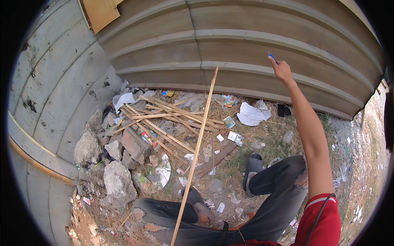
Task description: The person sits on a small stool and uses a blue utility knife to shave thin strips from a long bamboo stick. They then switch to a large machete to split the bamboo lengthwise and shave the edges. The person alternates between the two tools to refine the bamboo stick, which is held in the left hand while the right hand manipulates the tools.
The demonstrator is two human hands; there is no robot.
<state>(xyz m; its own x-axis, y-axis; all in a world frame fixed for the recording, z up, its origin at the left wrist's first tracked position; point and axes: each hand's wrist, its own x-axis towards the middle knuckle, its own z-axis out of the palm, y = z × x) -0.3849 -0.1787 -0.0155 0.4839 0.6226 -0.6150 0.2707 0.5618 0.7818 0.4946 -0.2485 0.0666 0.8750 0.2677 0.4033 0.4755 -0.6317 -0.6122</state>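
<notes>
My right hand is stretched far forward, closed round a small blue-handled tool. Only the tool's blue end and a thin tip show past my fingers. A long, thin wooden stick slants up from the lower edge, over my legs. Its far end narrows to a rough, splintered point in front of the metal sheet wall. My right hand is well to the right of the stick, apart from it. My left hand is out of view, and the stick's near end is cut off by the lower edge.
Several wooden strips lie crossed on the littered ground beyond my feet. Broken rocks are heaped at the left. A ribbed metal wall stands ahead and a grey panel wall at the left. A brown plank lies near my shoes.
</notes>
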